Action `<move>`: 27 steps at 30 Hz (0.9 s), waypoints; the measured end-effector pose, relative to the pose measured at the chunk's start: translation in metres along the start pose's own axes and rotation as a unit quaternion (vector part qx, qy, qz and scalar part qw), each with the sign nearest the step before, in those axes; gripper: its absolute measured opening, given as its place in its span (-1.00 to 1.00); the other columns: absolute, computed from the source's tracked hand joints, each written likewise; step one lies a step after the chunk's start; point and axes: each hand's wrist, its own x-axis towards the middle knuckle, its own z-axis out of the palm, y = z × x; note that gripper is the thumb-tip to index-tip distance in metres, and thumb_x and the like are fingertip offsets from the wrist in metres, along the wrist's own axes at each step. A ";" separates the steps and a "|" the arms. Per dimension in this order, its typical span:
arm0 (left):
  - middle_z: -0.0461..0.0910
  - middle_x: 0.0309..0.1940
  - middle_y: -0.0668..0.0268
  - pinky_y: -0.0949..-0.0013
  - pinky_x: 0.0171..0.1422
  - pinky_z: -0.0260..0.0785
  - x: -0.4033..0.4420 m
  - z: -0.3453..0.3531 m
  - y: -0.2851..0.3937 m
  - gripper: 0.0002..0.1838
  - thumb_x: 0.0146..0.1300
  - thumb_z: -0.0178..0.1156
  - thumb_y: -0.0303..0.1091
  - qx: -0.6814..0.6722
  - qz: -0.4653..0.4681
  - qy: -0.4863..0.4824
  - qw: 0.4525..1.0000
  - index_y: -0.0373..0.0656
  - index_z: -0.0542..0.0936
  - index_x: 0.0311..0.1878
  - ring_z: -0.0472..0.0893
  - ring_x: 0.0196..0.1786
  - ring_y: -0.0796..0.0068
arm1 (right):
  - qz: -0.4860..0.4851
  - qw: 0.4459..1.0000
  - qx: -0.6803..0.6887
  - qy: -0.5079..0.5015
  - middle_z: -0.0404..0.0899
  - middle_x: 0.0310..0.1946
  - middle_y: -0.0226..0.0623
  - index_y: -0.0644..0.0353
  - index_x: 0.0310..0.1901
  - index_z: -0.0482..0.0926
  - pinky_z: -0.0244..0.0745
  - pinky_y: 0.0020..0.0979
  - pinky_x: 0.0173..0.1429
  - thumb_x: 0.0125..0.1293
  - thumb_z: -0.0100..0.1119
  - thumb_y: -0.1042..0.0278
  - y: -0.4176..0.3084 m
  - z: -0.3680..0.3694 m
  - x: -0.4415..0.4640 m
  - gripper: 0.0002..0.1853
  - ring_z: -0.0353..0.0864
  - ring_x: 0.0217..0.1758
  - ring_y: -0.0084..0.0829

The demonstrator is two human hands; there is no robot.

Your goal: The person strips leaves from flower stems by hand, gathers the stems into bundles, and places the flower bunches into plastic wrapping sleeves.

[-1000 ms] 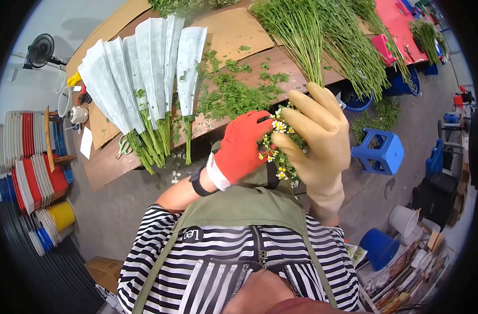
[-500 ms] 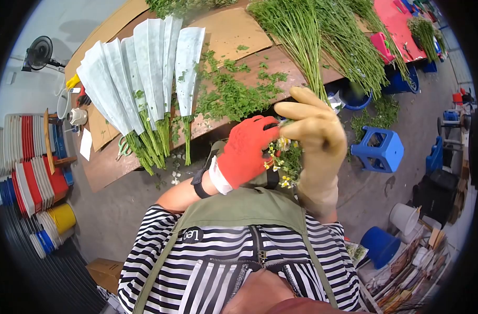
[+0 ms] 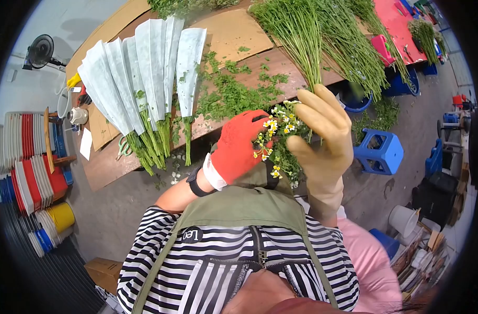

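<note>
Small white flowers (image 3: 287, 137) are held in the red-gloved left hand (image 3: 240, 146), by the near edge of the surface (image 3: 113, 168). The tan-gloved right hand (image 3: 325, 137) is spread wide just right of them. Wrapped bunches (image 3: 151, 68) are laid far left.

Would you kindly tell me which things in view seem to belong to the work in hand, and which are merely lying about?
Likely part of the work:
white-and-yellow flowers between the red-gloved left hand and beige-gloved right hand
white-wrapped bunches on the table
long green stems

Apparently just lying about:
blue stool
black fan
white bucket
</note>
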 end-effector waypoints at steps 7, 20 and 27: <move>0.58 0.21 0.01 0.03 0.30 0.44 -0.005 -0.001 0.001 -0.40 0.09 0.49 -0.43 0.031 0.022 -0.032 0.999 -0.17 0.55 0.25 0.59 0.22 -0.10 | -0.029 0.987 -0.088 -0.128 0.54 -0.20 -0.08 0.33 -0.20 0.61 0.35 -0.09 -0.14 -0.02 0.52 0.22 0.002 0.000 0.021 -0.57 0.44 -0.23 -0.01; 0.54 0.29 0.04 0.03 0.38 0.39 -0.014 0.005 -0.013 -0.36 0.11 0.50 -0.46 -0.009 0.063 -0.023 0.998 -0.14 0.52 0.30 0.54 0.31 -0.06 | -0.017 0.972 -0.099 -0.211 0.73 -0.12 -0.05 0.30 -0.30 0.71 0.46 0.03 0.07 0.09 0.47 0.22 -0.002 -0.005 0.021 -0.70 0.63 0.02 0.12; 0.53 0.30 0.03 0.01 0.41 0.36 -0.008 -0.003 0.003 -0.39 0.15 0.48 -0.43 -0.012 0.015 -0.089 0.996 -0.13 0.54 0.30 0.52 0.33 -0.09 | -0.066 0.990 0.036 -0.118 0.67 -0.21 -0.02 0.36 -0.36 0.66 0.36 -0.03 -0.16 0.01 0.47 0.38 0.015 0.006 0.017 -0.76 0.55 -0.20 0.08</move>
